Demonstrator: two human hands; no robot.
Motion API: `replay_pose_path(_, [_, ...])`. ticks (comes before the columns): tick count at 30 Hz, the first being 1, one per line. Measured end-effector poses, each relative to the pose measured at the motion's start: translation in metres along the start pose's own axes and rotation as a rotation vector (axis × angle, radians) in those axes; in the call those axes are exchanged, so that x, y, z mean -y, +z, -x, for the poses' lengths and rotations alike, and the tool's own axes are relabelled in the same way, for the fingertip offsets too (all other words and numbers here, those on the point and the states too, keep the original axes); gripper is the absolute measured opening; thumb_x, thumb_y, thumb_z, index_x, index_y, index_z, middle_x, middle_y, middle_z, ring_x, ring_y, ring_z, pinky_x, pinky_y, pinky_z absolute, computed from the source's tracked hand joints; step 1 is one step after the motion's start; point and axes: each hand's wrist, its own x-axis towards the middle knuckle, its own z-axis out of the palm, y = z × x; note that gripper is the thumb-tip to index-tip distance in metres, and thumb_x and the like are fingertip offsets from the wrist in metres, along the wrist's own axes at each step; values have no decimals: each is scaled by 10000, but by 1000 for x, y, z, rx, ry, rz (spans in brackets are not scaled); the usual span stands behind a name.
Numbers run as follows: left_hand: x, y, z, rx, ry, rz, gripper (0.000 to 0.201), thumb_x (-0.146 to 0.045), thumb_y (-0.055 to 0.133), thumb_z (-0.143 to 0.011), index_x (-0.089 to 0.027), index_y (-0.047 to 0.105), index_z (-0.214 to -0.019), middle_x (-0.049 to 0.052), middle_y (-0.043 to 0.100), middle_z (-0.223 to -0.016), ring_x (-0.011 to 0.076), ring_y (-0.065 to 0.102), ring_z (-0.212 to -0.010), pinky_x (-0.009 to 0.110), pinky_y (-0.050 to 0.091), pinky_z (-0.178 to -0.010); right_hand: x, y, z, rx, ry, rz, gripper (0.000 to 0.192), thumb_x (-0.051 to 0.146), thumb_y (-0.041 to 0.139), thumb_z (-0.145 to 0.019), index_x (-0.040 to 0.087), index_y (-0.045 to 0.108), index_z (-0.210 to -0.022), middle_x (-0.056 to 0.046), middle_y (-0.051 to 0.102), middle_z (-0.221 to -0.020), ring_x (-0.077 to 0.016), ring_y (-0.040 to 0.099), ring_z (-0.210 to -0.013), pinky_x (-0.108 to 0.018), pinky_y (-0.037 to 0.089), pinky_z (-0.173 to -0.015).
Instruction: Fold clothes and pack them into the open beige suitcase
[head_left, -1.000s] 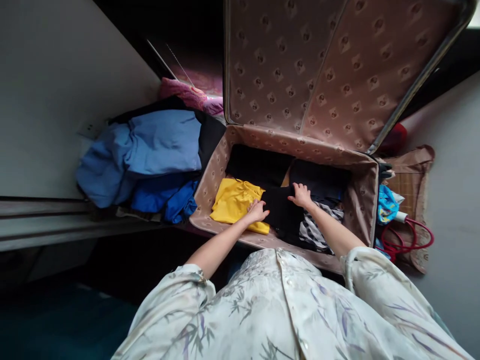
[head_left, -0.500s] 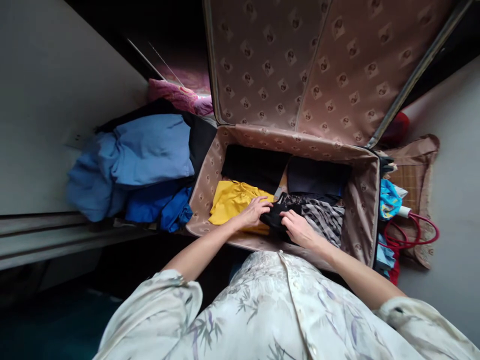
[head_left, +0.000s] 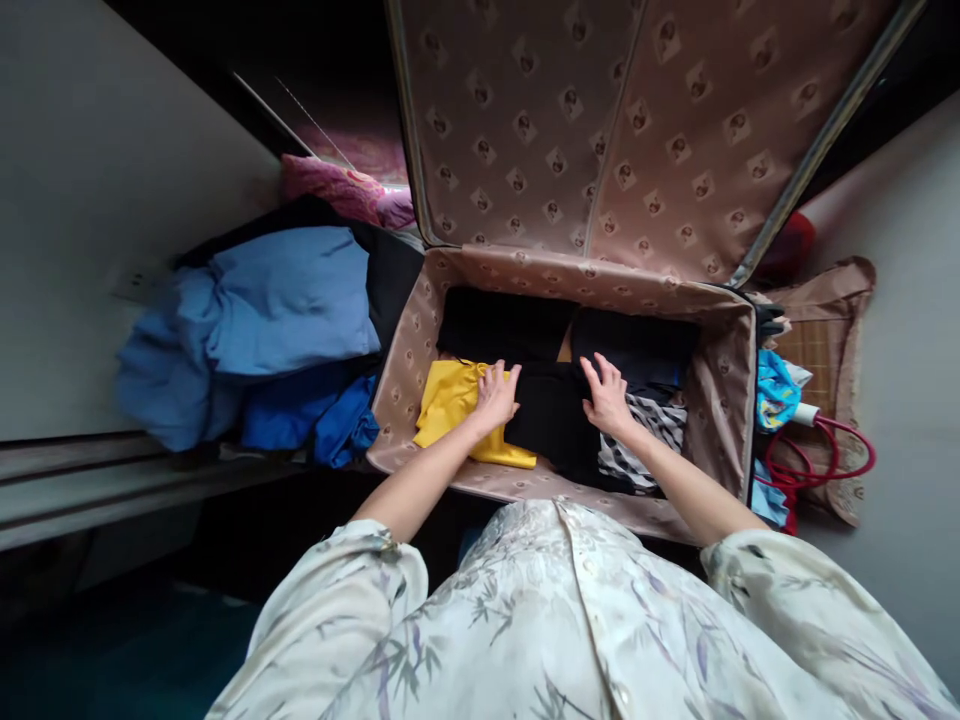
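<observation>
A folded black garment [head_left: 553, 415] lies spread out flat in the front middle of the open suitcase [head_left: 420, 340]. My left hand [head_left: 497, 395] rests at its left edge, fingers apart, partly over a yellow garment [head_left: 446, 400]. On the other side of the black cloth, my right hand [head_left: 606, 397] is open with its fingers spread, close to a black-and-white checked garment [head_left: 637, 455]. Behind them lie two more dark folded pieces, a black one [head_left: 502, 322] at left and a dark one [head_left: 637, 345] at right.
The suitcase lid [head_left: 570, 120] stands raised at the back. Left of the case are piled light blue clothes [head_left: 292, 300] and bright blue cloth [head_left: 345, 430]. A red looped cord [head_left: 862, 460] and a brown woven mat [head_left: 829, 330] lie to the right.
The bunched black garment has been laid out flat between my hands, covering part of the checked and yellow cloths. My hands have moved apart and slightly away from me, fingers now spread.
</observation>
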Motion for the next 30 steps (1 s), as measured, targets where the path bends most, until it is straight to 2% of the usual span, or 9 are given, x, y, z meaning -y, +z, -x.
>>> replay_pose_path(4, [-11, 36, 13, 184, 255, -134, 1025, -259, 857, -738, -256, 314, -1607, 197, 133, -1702, 497, 118, -1537, 702, 202, -1179, 13, 35, 20, 133, -61, 148, 802, 300, 599, -904, 263, 261, -1630, -183, 114, -1709, -430, 127, -1541, -585, 315, -1130])
replay_pose_path(10, [-11, 73, 34, 342, 438, -301, 471, -121, 487, -974, -236, 564, -1425, 209, 463, -1501, 383, 503, -1297, 600, 440, -1032, 29, 68, 53, 357, -209, 255, 890, 450, 748, -828, 243, 349, -1596, -203, 227, -1678, -441, 265, -1484, -565, 318, -1121])
replay_pose_path(12, [-6, 75, 33, 352, 448, -323, 407, -112, 414, -995, -198, 618, -1337, 205, 542, -1373, 345, 550, -1205, 510, 492, -957, 29, 70, 57, 416, -252, 270, 840, 431, 738, -832, 168, 402, -1557, -229, 380, -1583, -405, 406, -1371, -512, 379, -1076])
replay_pose_path(16, [1, 65, 24, 423, 501, -314, 350, -122, 375, -1006, -145, 668, -1195, 182, 607, -1172, 294, 583, -1064, 402, 493, -886, 28, 69, 55, 514, -271, 276, 388, 219, 476, -975, 123, 599, -1330, -214, 590, -1300, -325, 529, -1189, -403, 451, -962])
replay_pose_path(19, [5, 59, 27, 500, 505, -262, 346, -117, 390, -995, -149, 656, -1214, 160, 616, -1132, 256, 603, -968, 358, 485, -854, 27, 66, 54, 527, -281, 228, 373, 144, 352, -999, 125, 649, -1223, -197, 617, -1206, -292, 556, -1134, -376, 461, -937])
replay_pose_path(23, [13, 58, 45, 650, 579, -125, 353, -218, 590, -941, -208, 641, -1291, 124, 614, -1169, 239, 617, -930, 322, 495, -808, 27, 60, 58, 695, -376, 131, 333, 197, 531, -942, 178, 675, -1242, -163, 617, -1221, -294, 558, -1163, -401, 476, -958])
replay_pose_path(26, [16, 60, 55, 614, 592, -102, 470, -308, 643, -933, -263, 598, -1398, 139, 578, -1300, 271, 621, -1014, 362, 514, -851, 28, 53, 60, 863, -297, 71, 399, 267, 635, -900, 230, 673, -1296, -149, 606, -1275, -315, 573, -1183, -436, 498, -958])
replay_pose_path(28, [16, 63, 55, 489, 561, -142, 530, -343, 630, -954, -270, 544, -1471, 174, 523, -1423, 339, 574, -1191, 452, 501, -950, 30, 50, 59, 748, -225, 26, 463, 318, 595, -950, 240, 603, -1406, -169, 572, -1360, -317, 571, -1211, -449, 493, -981])
replay_pose_path(30, [16, 68, 52, 360, 529, -208, 719, -358, 713, -907, -268, 434, -1563, 205, 386, -1583, 426, 395, -1417, 601, 407, -1079, 28, 53, 58, 501, -168, 52, 589, 375, 588, -971, 238, 475, -1533, -217, 440, -1531, -379, 461, -1368, -516, 436, -1060])
